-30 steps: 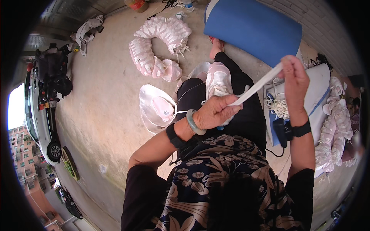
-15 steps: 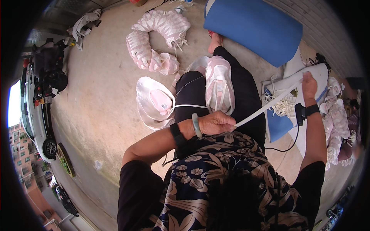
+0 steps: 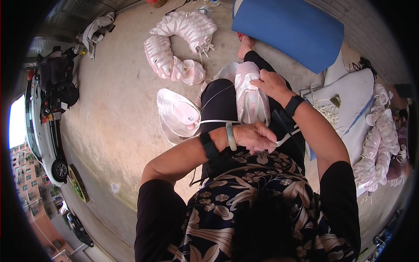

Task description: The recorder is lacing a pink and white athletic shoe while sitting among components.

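A pink and white sneaker (image 3: 255, 109) rests on my lap between my thighs, toe pointing away from me. My left hand (image 3: 255, 137), with a pale bangle on its wrist, is closed on a flat white shoelace (image 3: 286, 139) just below the shoe's near end. The lace's short visible stretch runs right and passes behind my right forearm. My right hand (image 3: 274, 84) reaches over the sneaker's right side, its fingers bent and gripping the upper near the toe. Whether a lace lies between those fingers is too small to tell. Another white strand crosses my left thigh.
Left of my knee lies a white, open bag-like piece with a pink insole (image 3: 185, 112). Beyond it a curved row of pink sneakers (image 3: 181, 41) lies on the concrete. A blue roll (image 3: 288, 32) is at far right; loose laces (image 3: 326, 114) and more shoes (image 3: 379, 139) lie right.
My right hand has come in from the far right, where it held the lace stretched out, to the sneaker's toe area. The lace now hangs slack. My left hand has shifted slightly right.
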Demonstrator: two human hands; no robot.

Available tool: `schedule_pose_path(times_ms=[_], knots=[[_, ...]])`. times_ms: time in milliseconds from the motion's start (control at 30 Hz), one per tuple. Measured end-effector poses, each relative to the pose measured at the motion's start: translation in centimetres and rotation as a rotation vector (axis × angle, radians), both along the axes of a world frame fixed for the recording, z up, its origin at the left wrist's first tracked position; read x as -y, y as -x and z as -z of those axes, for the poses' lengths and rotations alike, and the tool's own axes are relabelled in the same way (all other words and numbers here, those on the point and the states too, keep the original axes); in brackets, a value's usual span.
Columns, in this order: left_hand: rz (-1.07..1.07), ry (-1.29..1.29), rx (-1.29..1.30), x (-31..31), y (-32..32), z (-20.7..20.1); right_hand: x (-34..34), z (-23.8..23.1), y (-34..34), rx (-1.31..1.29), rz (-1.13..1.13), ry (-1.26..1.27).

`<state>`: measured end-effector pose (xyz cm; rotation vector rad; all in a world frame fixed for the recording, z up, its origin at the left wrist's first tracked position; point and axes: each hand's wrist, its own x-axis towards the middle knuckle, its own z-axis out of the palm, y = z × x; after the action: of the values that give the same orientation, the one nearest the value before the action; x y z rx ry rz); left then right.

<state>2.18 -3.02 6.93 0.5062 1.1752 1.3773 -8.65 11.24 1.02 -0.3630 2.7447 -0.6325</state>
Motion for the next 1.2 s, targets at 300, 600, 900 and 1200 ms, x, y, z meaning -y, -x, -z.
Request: schedule_pose_path(times_ms=[300,600,900,1200], knots=[[0.041,-0.169,-0.136,-0.8,0.2,-1.1,-1.6,0.9,-1.8,-0.023,0.004,0.121],[-0.087,-0.269,-0.210,-0.8,-0.6,-0.7,-2.7,-1.1,-8.9,0.082,-0.192,-0.109],[-0.082,-0.288,-0.365,-2.9,-0.8,-1.4,-5.1,1.2,-8.8,-0.017,-0.280,-0.018],[-0.306,-0.374,-0.758,-2.6,-1.7,-2.1,-4.7,-1.7,-9.0,0.095,-0.116,0.189]])
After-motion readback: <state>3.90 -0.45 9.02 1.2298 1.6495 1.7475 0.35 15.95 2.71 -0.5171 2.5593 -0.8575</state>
